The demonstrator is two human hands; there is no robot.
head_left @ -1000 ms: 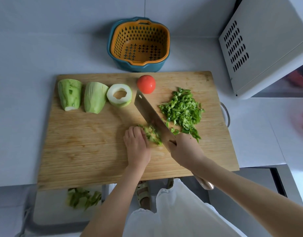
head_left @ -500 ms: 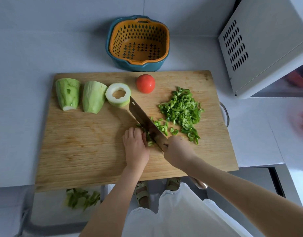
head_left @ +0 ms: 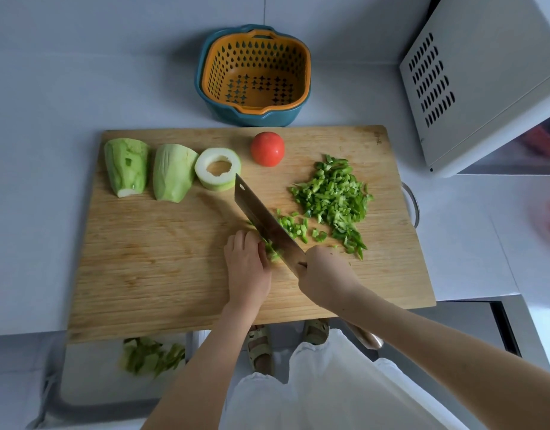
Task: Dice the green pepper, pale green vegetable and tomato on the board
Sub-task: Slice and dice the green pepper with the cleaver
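On the wooden board (head_left: 149, 268), my right hand (head_left: 326, 274) grips a cleaver (head_left: 264, 225), its blade angled toward the far left. My left hand (head_left: 247, 265) has its fingers curled over a small bunch of green pepper strips (head_left: 272, 252) pressed against the blade's left side. A pile of diced green pepper (head_left: 332, 197) lies to the right of the blade, with a few loose bits (head_left: 293, 226) beside it. Three pieces of pale green vegetable (head_left: 174, 170) sit along the far left of the board. A whole tomato (head_left: 267, 148) stands at the far middle.
An orange colander in a teal bowl (head_left: 255, 76) stands behind the board. A white appliance (head_left: 484, 72) fills the far right. Green peelings (head_left: 152, 355) lie in a container below the board's near edge. My feet show under the counter edge.
The cleaver has shifted left across the pepper strips, leaving fresh diced bits on its right. My left hand has edged back to the left with the shrinking bunch.
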